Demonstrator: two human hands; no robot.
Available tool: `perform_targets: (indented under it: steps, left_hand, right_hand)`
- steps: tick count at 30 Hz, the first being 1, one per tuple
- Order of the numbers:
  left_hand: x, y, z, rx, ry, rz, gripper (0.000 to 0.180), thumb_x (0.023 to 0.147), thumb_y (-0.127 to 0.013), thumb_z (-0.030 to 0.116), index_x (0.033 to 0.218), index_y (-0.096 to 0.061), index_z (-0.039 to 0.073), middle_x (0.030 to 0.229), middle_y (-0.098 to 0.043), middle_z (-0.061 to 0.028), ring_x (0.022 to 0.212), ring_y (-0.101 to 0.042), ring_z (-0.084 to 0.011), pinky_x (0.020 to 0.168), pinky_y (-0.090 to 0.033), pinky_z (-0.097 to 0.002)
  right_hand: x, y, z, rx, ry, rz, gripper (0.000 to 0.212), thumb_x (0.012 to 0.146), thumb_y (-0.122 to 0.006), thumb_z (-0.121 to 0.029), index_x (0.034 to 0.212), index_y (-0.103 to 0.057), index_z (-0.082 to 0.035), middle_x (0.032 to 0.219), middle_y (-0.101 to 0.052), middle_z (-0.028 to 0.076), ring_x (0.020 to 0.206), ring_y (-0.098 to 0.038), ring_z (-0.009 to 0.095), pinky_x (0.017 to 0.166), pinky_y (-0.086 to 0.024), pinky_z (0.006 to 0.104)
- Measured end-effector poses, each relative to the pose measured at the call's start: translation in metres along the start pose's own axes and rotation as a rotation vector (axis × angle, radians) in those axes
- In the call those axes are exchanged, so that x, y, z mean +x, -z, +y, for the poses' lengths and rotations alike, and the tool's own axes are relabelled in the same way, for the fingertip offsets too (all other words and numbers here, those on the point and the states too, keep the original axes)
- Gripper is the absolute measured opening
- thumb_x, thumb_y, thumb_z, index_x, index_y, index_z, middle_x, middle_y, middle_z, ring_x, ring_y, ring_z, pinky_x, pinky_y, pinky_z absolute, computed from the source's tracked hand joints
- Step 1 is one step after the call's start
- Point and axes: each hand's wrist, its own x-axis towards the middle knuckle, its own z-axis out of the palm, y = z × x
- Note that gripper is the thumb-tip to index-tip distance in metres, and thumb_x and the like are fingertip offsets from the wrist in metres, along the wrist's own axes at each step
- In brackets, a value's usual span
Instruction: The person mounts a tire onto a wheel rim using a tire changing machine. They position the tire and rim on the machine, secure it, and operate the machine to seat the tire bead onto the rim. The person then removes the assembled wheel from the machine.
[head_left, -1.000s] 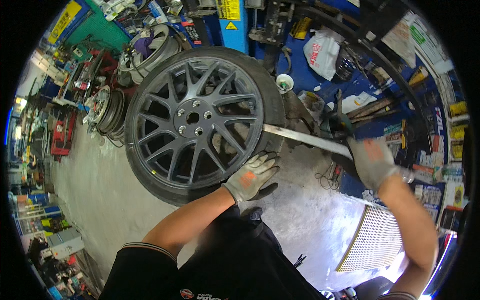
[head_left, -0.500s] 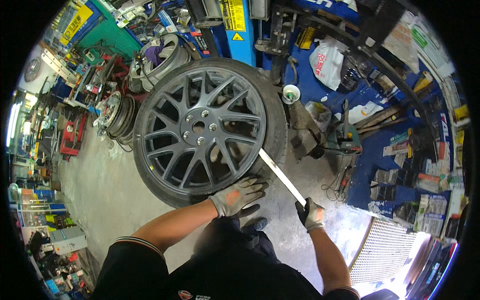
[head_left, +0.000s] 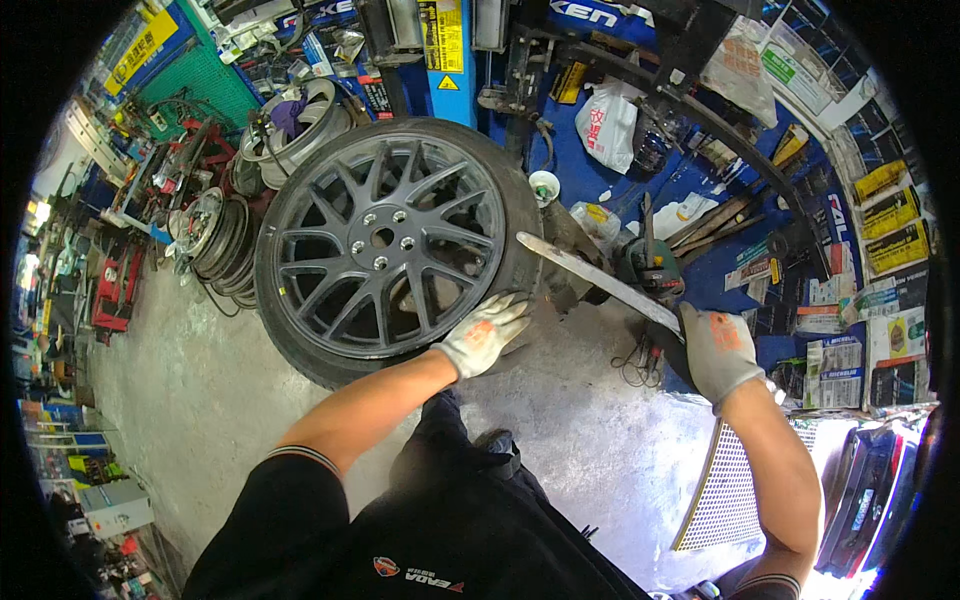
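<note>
A dark grey multi-spoke alloy wheel [head_left: 382, 217] lies face up before me with a black tyre [head_left: 516, 200] around it. My left hand [head_left: 487, 333], in a white glove with an orange patch, rests on the tyre's near right side, its fingers stretched out. Off to the right, my gloved right hand [head_left: 718, 352] is wrapped round a long flat metal tyre lever [head_left: 605, 282]. The lever's free tip points left toward the wheel, raised and apart from the rim. Part of the lever's handle is hidden inside the right hand.
Steel rims [head_left: 220, 245] and a silver wheel [head_left: 300, 150] lie beyond the tyre to the left. A white cup [head_left: 544, 187] stands just past the tyre. A blue lift post [head_left: 452, 100] rises behind. A perforated panel [head_left: 725, 490] is at the lower right.
My right hand has swung outward and up to the right. The tyre lever's tip has come away from the rim edge. My left hand has moved up onto the tyre.
</note>
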Motion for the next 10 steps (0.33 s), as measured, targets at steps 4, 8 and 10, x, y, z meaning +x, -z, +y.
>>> perform_targets:
  steps: [4, 8, 10]
  left_hand:
    - [0.008, -0.002, 0.009, -0.072, 0.095, 0.035, 0.043, 0.103, -0.05, 0.023, 0.14, -0.063, 0.006, 0.158, -0.05, -0.017, 0.152, -0.04, -0.034, 0.128, -0.029, -0.0472]
    - [-0.006, -0.003, 0.008, -0.068, -0.036, 0.161, 0.04, 0.1, -0.057, 0.024, 0.135, -0.066, 0.005, 0.15, -0.058, -0.0184, 0.142, -0.051, -0.036, 0.123, -0.037, -0.0477]
    - [-0.02, -0.005, 0.003, -0.066, -0.014, 0.168, 0.04, 0.1, -0.059, 0.024, 0.136, -0.065, 0.006, 0.149, -0.059, -0.0185, 0.14, -0.054, -0.0357, 0.122, -0.038, -0.0477]
  right_hand:
    - [0.028, 0.005, -0.01, -0.058, 0.071, 0.013, 0.024, 0.1, -0.056, -0.017, 0.116, -0.069, -0.004, 0.095, -0.078, 0.015, 0.088, -0.077, 0.031, 0.074, -0.059, 0.0413]
    - [0.05, 0.04, -0.015, -0.188, 0.166, 0.017, 0.027, 0.101, -0.051, -0.015, 0.115, -0.072, -0.003, 0.09, -0.075, 0.018, 0.085, -0.075, 0.035, 0.073, -0.057, 0.0446]
    - [0.083, 0.06, -0.044, -0.193, 0.156, -0.087, 0.029, 0.103, -0.051, -0.017, 0.121, -0.072, -0.006, 0.093, -0.077, 0.017, 0.086, -0.076, 0.035, 0.075, -0.058, 0.0455]
